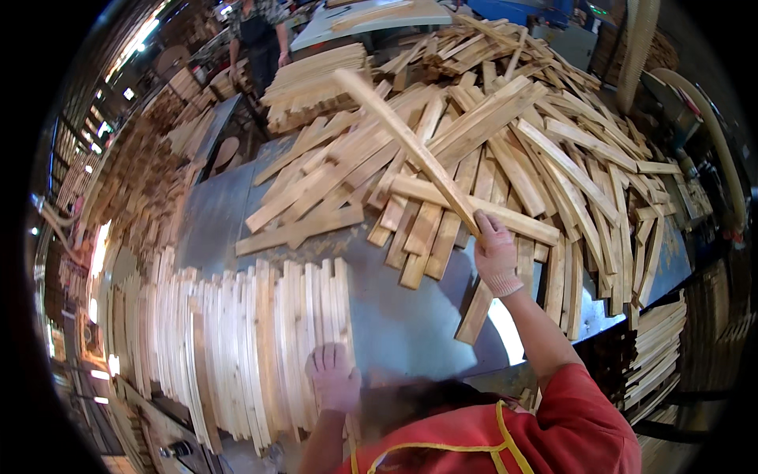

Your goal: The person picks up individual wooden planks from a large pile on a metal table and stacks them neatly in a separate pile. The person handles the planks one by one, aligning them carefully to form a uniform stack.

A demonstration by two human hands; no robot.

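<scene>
My right hand [496, 254], in a pale work glove, grips the near end of a wooden slat [410, 146]. The slat is raised and slants away to the far left, above a jumbled heap of slats [505, 150]. My left hand [333, 379], also gloved, lies with its fingers out on the right end of a row of slats [245, 340]. Those slats stand packed side by side, their long sides running away from me. A loose slat [474, 314] lies below my right hand, partly off the heap.
The grey metal table [403, 332] shows between the row and the heap. Farther back is a neat stack of boards [316, 83]. A person [260, 39] in dark overalls stands at the far left. More boards [655, 347] are stacked at the right, below the table edge.
</scene>
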